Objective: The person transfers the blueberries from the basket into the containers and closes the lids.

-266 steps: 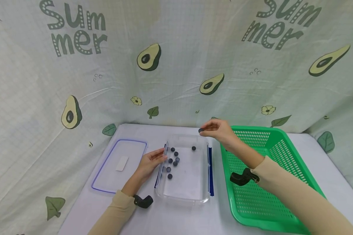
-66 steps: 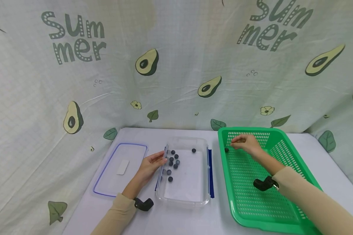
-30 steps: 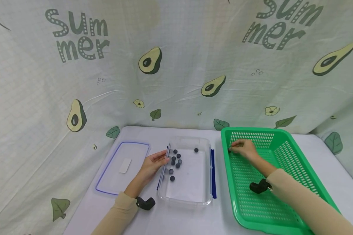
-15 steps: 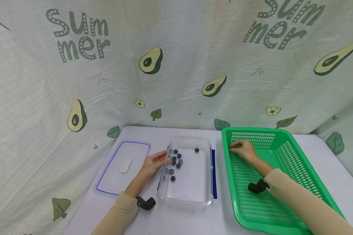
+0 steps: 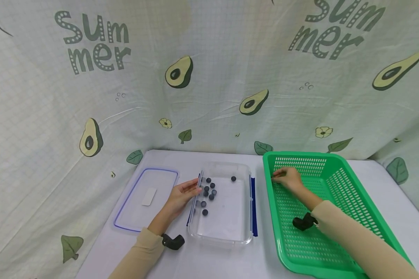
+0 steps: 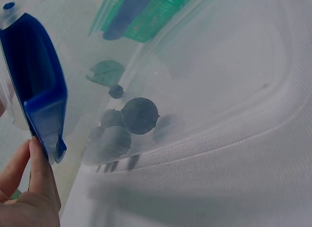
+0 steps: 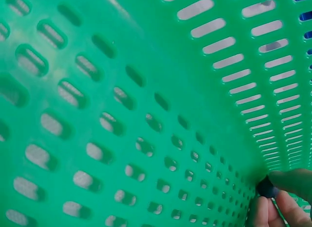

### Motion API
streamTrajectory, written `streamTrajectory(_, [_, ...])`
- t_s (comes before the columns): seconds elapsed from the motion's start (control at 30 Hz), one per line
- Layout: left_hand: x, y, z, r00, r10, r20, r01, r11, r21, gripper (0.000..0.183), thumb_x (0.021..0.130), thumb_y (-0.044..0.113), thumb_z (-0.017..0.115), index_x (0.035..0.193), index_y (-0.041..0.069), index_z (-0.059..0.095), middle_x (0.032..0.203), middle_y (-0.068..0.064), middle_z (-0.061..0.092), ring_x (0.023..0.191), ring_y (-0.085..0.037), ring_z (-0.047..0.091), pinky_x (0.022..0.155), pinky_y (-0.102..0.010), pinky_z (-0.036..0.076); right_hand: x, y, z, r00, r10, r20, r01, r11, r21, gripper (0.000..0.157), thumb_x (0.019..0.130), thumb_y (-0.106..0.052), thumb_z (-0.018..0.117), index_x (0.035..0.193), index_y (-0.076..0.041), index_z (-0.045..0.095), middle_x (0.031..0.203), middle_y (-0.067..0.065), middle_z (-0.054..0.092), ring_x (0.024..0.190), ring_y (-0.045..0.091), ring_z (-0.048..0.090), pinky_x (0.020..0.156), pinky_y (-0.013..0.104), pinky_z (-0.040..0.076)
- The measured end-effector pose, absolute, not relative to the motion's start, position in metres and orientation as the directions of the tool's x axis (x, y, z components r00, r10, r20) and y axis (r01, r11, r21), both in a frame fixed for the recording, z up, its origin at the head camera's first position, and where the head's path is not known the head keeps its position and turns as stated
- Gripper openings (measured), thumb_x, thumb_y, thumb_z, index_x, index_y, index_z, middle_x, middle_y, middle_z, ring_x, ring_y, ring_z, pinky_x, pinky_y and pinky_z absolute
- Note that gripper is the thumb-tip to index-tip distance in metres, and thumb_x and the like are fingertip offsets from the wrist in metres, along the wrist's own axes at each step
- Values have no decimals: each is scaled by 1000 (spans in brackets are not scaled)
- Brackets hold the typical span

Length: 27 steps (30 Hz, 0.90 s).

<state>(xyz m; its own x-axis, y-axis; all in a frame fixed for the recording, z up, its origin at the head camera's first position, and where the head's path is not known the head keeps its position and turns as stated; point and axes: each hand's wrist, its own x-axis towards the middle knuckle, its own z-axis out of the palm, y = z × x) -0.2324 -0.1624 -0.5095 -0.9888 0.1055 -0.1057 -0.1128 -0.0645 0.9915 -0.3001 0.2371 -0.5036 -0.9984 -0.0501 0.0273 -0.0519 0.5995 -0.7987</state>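
My right hand (image 5: 289,179) is inside the green basket (image 5: 277,248), at its back left corner. In the right wrist view its thumb and fingers pinch a dark blueberry (image 7: 267,188) low against the basket wall; the head view mostly hides this berry behind the fingers. My left hand (image 5: 180,197) rests at the left side of a clear plastic container (image 5: 227,241), fingers extended. Seen from the left wrist, its fingertips touch the container's blue latch flap (image 6: 46,97). Several blueberries (image 5: 206,188) lie along the container's left side, with a lone blueberry (image 5: 233,178) near its back right.
A clear lid (image 5: 129,209) with a blue rim and a white label (image 5: 149,197) lies left of the container. Another blue latch flap (image 5: 253,209) hangs on the container's right side, facing the basket. Behind the table (image 5: 216,263) hangs a printed curtain (image 5: 209,77).
My right hand carried a berry over the table earlier, then was inside the basket with a berry beside its fingertips. Now it pinches the berry there. The left hand has stayed at the container.
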Motion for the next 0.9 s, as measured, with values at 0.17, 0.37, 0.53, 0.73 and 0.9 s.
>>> streamTrajectory(0.17, [-233, -162, -510, -988, 108, -108, -116, -62, 991, 52, 90, 4, 73, 138, -6, 54, 139, -21, 55, 120, -19, 57, 96, -21, 49, -300, 237, -505, -998, -44, 42, -60, 607, -793, 19, 84, 0, 76, 99, 11, 70, 89, 19, 72, 86, 34, 67, 68, 28, 52])
streamTrajectory(0.37, [-232, -162, -509, -988, 100, -117, -122, -47, 991, 53, 90, 6, 74, 138, -4, 55, 139, -20, 55, 120, -20, 57, 96, -21, 48, -298, 238, -503, -998, -53, 30, -56, 601, -797, 20, 85, -2, 75, 101, 11, 70, 89, 18, 71, 86, 33, 66, 67, 29, 52])
streamTrajectory(0.53, [-232, -162, -509, -989, 95, -114, -119, -42, 992, 53, 90, 7, 74, 138, -5, 55, 138, -19, 56, 120, -20, 57, 97, -22, 48, -298, 241, -500, -998, -55, 24, -52, 602, -797, 23, 86, -4, 76, 102, 11, 70, 90, 18, 71, 87, 33, 64, 67, 29, 50])
streamTrajectory(0.73, [-232, -162, -509, -990, 88, -111, -115, -41, 993, 52, 90, 7, 74, 137, -4, 56, 137, -19, 57, 119, -20, 57, 96, -21, 48, -298, 246, -498, -998, -54, 25, -53, 607, -793, 25, 87, -7, 76, 104, 10, 70, 92, 17, 71, 92, 36, 63, 69, 30, 50])
streamTrajectory(0.9, [-232, -162, -509, -990, 93, -110, -115, -41, 993, 53, 90, 7, 74, 138, -4, 55, 138, -20, 56, 119, -20, 57, 96, -21, 48, -296, 249, -494, -998, -65, 26, -60, 605, -794, 25, 88, -7, 75, 104, 10, 70, 93, 18, 71, 96, 38, 61, 72, 34, 50])
